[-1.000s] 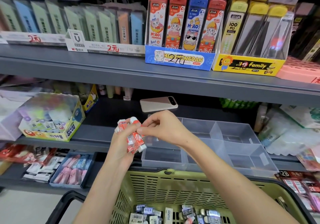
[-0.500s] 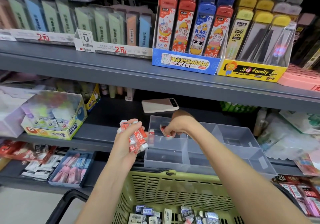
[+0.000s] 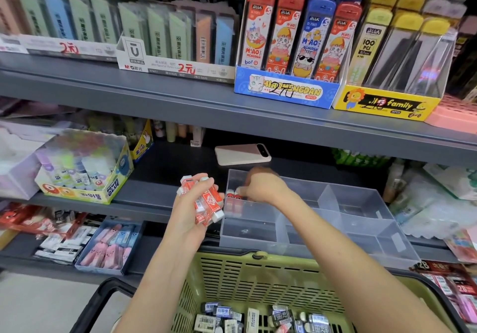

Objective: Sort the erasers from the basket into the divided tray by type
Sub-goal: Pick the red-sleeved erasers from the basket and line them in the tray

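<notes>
My left hand [image 3: 189, 211] grips a bunch of red-sleeved white erasers [image 3: 209, 202] just left of the clear divided tray [image 3: 361, 219] on the lower shelf. My right hand [image 3: 263, 185] reaches into the tray's far-left compartment, fingers curled at a red eraser [image 3: 236, 192] that stands beside others against the left wall. Whether it still pinches that eraser is hidden by blur. Below, the green basket [image 3: 258, 276] holds several black-and-white and blue-sleeved erasers [image 3: 260, 318].
A pink phone [image 3: 242, 153] lies on the shelf behind the tray. A glue-stick box [image 3: 85, 170] stands to the left. Boxes of erasers [image 3: 108, 247] sit on the shelf below left. Pencil-lead displays [image 3: 289, 48] fill the upper shelf.
My right hand took a red eraser from the bunch in my left hand and moved it right, down into the tray's far-left compartment. My left hand stayed put.
</notes>
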Demonstrator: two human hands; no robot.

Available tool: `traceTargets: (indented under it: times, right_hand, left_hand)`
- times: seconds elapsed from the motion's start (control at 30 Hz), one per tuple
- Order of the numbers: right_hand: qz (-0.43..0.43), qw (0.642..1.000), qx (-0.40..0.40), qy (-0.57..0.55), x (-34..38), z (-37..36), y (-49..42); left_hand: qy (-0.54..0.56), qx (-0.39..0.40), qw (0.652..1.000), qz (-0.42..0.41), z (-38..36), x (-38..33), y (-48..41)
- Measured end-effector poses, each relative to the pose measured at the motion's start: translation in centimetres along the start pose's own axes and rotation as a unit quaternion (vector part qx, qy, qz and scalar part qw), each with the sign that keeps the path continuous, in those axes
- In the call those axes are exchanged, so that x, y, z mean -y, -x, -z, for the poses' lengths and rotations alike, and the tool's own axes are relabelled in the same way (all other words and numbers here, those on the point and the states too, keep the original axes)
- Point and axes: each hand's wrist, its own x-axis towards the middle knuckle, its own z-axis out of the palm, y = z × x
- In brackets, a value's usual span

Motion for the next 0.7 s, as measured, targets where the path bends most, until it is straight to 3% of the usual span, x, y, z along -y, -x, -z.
traceTargets:
  times: [0.07,0.17,0.27,0.4,0.5,0.7]
  right_hand:
    - [0.066,0.986,-0.068,-0.136,0.4,0.6,2.3]
    - [0.116,0.946,-0.027,-0.301,1.8,0.8,6.1]
    - [0.088,0.930,-0.018,-0.356,2.7,-0.2,7.3]
    - [0.030,0.846,0.045,-0.530,3.0,-0.7,7.5]
    - [0.034,0.829,0.058,-0.556,2.8,-0.7,7.5]
    - [0.017,0.847,0.033,-0.530,1.2,0.6,6.8]
  left_hand:
    - [0.014,0.008,1.000,-0.005,-0.1,0.0,0.0]
    - [0.044,0.025,0.999,-0.016,-0.4,0.0,0.2]
    - [0.061,0.024,0.998,-0.021,-0.7,0.0,0.4]
    - [0.088,0.032,0.995,-0.025,-0.8,0.1,0.4]
    - [0.074,0.051,0.995,-0.033,-1.0,0.0,0.6]
    - [0.110,0.034,0.993,-0.013,-1.4,-0.2,1.0]
